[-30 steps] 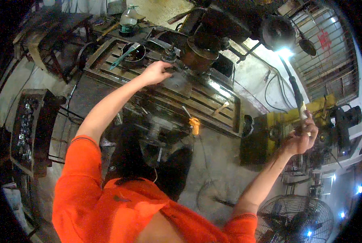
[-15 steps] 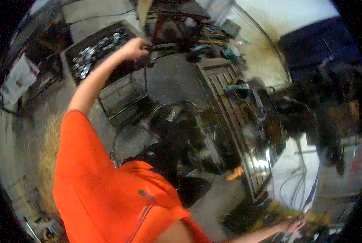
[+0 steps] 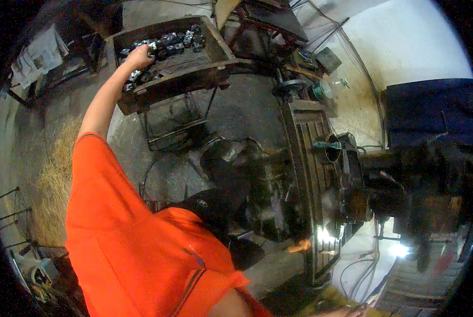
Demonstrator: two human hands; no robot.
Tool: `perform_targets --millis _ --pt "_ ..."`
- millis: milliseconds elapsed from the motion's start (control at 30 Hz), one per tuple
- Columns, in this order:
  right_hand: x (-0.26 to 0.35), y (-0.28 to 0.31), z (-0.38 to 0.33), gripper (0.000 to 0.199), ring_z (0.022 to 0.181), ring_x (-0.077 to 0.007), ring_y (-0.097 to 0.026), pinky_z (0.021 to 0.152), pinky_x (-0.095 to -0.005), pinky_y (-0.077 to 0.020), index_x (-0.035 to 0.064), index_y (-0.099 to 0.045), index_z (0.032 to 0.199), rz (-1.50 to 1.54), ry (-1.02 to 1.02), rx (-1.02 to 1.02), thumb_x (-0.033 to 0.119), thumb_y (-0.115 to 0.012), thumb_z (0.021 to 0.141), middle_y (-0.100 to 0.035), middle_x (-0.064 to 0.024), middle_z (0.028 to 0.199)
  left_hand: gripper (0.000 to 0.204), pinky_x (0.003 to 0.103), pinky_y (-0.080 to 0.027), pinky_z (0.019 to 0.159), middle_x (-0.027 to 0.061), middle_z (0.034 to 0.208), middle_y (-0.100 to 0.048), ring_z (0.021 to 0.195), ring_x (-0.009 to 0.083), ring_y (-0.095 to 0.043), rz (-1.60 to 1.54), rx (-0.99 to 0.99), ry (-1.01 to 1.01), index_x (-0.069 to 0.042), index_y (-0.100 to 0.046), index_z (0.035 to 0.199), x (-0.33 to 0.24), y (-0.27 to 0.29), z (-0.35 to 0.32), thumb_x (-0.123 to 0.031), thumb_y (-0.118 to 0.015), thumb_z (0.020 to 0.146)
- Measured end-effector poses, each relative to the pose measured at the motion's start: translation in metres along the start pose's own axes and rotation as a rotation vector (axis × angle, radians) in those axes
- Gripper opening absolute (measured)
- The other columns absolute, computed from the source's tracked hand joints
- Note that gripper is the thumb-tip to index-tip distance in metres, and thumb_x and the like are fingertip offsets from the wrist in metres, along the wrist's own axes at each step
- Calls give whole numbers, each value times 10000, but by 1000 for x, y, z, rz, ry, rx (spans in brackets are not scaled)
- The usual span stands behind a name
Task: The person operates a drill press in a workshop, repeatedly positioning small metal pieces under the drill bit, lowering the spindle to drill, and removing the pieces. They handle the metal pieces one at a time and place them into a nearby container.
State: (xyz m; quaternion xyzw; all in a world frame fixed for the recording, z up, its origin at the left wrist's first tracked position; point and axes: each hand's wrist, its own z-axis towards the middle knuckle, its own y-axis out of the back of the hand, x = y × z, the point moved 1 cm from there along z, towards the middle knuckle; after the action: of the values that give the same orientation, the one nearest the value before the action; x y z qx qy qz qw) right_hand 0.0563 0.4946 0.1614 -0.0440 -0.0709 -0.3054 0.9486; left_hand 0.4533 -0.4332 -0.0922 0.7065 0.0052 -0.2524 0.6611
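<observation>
The small metal blocks (image 3: 174, 39) are inside the box (image 3: 194, 74), in a loose, messy pile along its far side and at its left end. They are dark and shiny. They look hard and stiff, so they should not bend or squash. Each is likely a bit heavy for how small it is. The shiny sides may be slippery, more so with oil on them, but I can't see any oil. They do not look easy to break. A good way to hold 1 is by 2 flat sides, at the middle, keeping off the corners, which may be sharp.

The left hand (image 3: 140, 57) is over the left part of the box, with its fingers down at the blocks. The fingers look bent in, but I can't tell if they have a block between them. The right hand (image 3: 355, 311) is far from the box, down and to the right, and mostly cut off, so I can't tell if it holds anything.

To the right of the box is a long bench (image 3: 300, 119) with slats. To the left of the box hangs a pale sheet (image 3: 42, 55).
</observation>
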Motion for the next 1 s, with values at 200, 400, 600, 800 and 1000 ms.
perform_targets --millis 200,400,600,800,1000 --pt "-19 22 -11 376 652 -205 -497 661 -368 -404 17 -480 717 353 -199 51 351 -442 885 -532 -136 740 389 416 -450 807 170 1048 -579 967 331 -551 -29 -156 37 -41 -567 1038 4 -4 21 -218 -655 703" --pt "-1 2 -13 394 736 -223 -510 710 -395 -406 5 -484 764 120 -91 28 375 -408 878 -535 -174 817 281 411 -473 776 141 991 -596 939 314 -570 121 -211 36 -57 -570 917 -11 -4 36 -222 -651 704" --pt "7 3 -6 326 841 -237 -519 773 -381 -422 -29 -509 884 9 37 118 288 -440 851 -538 -177 924 351 401 -478 765 119 1005 -605 944 294 -577 116 -130 118 -81 -581 962 -21 -6 60 -328 -651 724" --pt "19 11 4 325 946 -251 -528 836 -367 -438 -62 -534 1003 -42 526 347 201 -472 824 -541 -181 1030 432 402 -469 762 111 1002 -612 949 287 -578 111 -80 187 -92 -579 993 -29 -17 71 -437 -622 736" --pt "-4 43 15 240 929 -298 -536 788 -422 -466 -10 -570 977 -65 -202 232 149 -517 806 -552 -168 1062 391 404 -444 799 178 1048 -582 993 324 -554 14 -62 194 -55 -567 1000 -12 -22 90 -313 -584 707"
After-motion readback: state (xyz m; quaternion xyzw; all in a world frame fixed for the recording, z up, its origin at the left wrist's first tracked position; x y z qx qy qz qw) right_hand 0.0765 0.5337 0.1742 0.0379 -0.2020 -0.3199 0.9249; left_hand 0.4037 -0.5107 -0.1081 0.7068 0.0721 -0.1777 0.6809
